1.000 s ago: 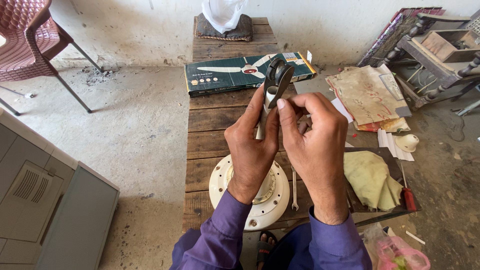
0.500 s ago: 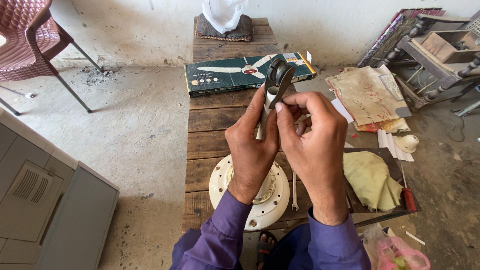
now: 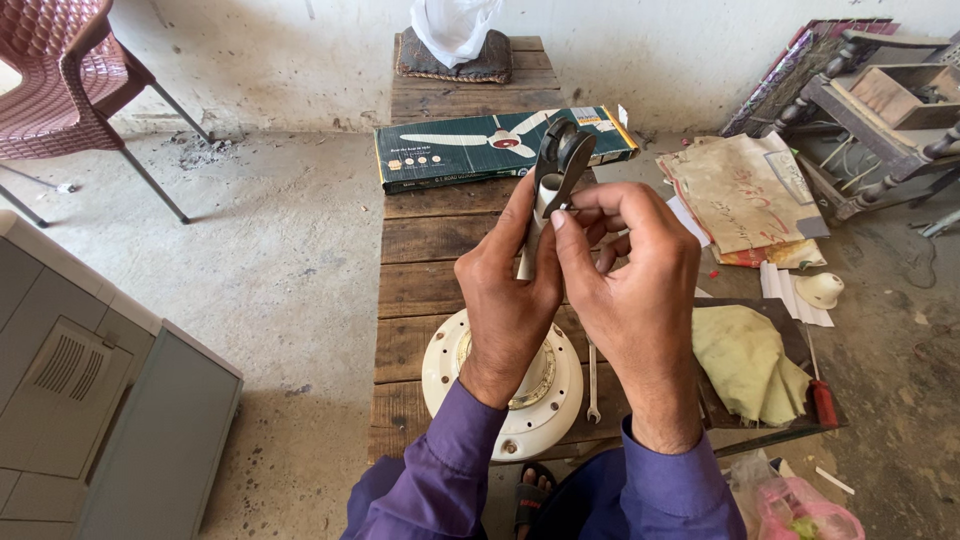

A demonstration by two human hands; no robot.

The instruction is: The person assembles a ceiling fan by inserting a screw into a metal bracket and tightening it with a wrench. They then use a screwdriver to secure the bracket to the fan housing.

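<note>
now both hands barely shift: left hand (image 3: 510, 300) stays clamped on the rod (image 3: 545, 205), right hand (image 3: 630, 290) pinching its top, above the motor (image 3: 500, 390) at the counter's (image 3: 430, 270) near edge.

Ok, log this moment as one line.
left hand: gripping white rod | right hand: fingertips on rod top, at dark bracket | below: round fan motor, wooden table

At twelve o'clock I see a dark green box (image 3: 500, 148); at six, a cream motor housing (image 3: 500, 385); at four, a yellow cloth (image 3: 745, 360); at ten, a maroon lattice chair (image 3: 60, 80); purple sleeves (image 3: 440, 470).
</note>
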